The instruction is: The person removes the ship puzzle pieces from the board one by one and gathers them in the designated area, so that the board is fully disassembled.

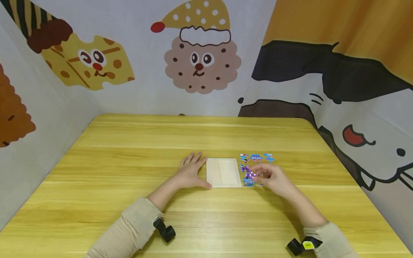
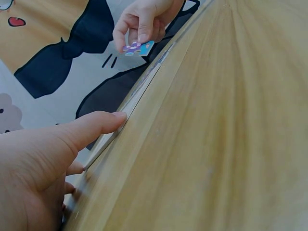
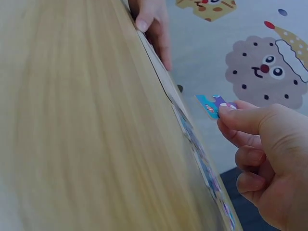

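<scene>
A square, pale wooden puzzle tray (image 1: 223, 173) with a raised border lies on the table, with no pieces inside it. My left hand (image 1: 190, 173) rests at its left side, fingers spread and thumb touching the near left corner. To the right of the tray, my right hand (image 1: 271, 178) pinches a purple and blue puzzle piece (image 3: 209, 107) between thumb and fingers. The left wrist view also shows this piece (image 2: 139, 49), raised off the table. Beneath and beyond the right hand are several loose colourful puzzle pieces (image 1: 256, 157), some of them hidden by it.
The wood-grain table (image 1: 213, 218) extends around the tray and pieces. Behind it hangs a white curtain (image 1: 135, 100) with cartoon prints. Each wrist wears a black camera mount (image 1: 164, 230).
</scene>
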Action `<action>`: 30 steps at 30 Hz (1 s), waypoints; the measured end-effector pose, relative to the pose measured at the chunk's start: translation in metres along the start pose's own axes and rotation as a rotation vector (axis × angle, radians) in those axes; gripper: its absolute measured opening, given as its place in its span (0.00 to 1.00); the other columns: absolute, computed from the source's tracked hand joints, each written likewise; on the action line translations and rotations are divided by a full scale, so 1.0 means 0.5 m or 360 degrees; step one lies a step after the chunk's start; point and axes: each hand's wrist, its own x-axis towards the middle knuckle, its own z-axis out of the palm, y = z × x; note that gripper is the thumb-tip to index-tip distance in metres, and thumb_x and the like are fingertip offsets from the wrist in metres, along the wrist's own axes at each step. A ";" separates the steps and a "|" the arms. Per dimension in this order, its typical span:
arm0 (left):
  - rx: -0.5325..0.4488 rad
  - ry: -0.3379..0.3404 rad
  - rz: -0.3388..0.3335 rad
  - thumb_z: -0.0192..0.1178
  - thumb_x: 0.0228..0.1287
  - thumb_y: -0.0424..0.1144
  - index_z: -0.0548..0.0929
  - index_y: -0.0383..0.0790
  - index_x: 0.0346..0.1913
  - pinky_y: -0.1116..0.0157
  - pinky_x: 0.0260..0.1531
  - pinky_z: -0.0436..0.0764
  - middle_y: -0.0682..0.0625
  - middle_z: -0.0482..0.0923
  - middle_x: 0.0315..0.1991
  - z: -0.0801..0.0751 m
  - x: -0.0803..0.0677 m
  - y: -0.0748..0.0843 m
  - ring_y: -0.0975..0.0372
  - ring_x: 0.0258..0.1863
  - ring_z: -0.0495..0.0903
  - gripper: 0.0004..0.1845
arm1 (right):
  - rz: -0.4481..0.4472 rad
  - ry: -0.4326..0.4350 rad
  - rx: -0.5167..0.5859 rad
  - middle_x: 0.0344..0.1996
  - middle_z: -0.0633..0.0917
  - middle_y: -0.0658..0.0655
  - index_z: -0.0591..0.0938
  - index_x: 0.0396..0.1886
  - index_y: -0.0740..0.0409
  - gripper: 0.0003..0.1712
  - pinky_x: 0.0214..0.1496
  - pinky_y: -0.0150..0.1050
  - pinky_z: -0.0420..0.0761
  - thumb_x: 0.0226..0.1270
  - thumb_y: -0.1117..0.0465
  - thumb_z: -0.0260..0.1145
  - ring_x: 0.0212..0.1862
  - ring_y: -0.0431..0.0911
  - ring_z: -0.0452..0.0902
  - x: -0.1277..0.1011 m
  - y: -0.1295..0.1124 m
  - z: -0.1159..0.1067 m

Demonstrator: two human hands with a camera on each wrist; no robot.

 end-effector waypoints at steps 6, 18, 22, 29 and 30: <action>-0.0003 0.0002 0.0000 0.71 0.43 0.64 0.56 0.42 0.75 0.44 0.67 0.34 0.42 0.39 0.76 0.001 0.000 -0.002 0.46 0.73 0.33 0.58 | 0.0022 0.0008 -0.0037 0.31 0.83 0.57 0.83 0.46 0.63 0.15 0.18 0.31 0.66 0.58 0.71 0.69 0.19 0.38 0.64 -0.017 0.002 -0.029; 0.0001 0.0000 0.0005 0.71 0.44 0.64 0.56 0.42 0.75 0.45 0.67 0.34 0.42 0.39 0.76 0.001 0.002 -0.003 0.46 0.73 0.33 0.58 | 0.0024 -0.0034 -0.0009 0.35 0.83 0.59 0.80 0.48 0.68 0.15 0.23 0.34 0.73 0.60 0.72 0.67 0.28 0.42 0.74 -0.051 0.023 -0.087; -0.0003 -0.0005 0.0008 0.71 0.44 0.64 0.56 0.42 0.75 0.44 0.67 0.34 0.42 0.39 0.76 0.001 0.003 -0.003 0.46 0.73 0.33 0.58 | 0.0030 -0.0053 -0.0036 0.35 0.83 0.59 0.80 0.48 0.69 0.15 0.28 0.35 0.77 0.61 0.72 0.66 0.33 0.44 0.78 -0.057 0.034 -0.104; -0.0004 -0.0003 0.0008 0.71 0.43 0.65 0.56 0.42 0.75 0.44 0.67 0.34 0.42 0.39 0.76 0.001 0.002 -0.003 0.46 0.73 0.33 0.58 | 0.0054 -0.0052 -0.0076 0.35 0.83 0.58 0.81 0.49 0.67 0.14 0.29 0.36 0.78 0.62 0.71 0.65 0.34 0.44 0.78 -0.062 0.045 -0.124; -0.0006 -0.0002 0.0008 0.71 0.43 0.65 0.56 0.41 0.74 0.44 0.67 0.34 0.42 0.39 0.76 0.001 0.002 -0.003 0.46 0.73 0.33 0.58 | 0.0064 -0.0054 -0.0079 0.35 0.83 0.59 0.81 0.49 0.67 0.14 0.29 0.37 0.78 0.63 0.71 0.65 0.34 0.44 0.78 -0.063 0.047 -0.126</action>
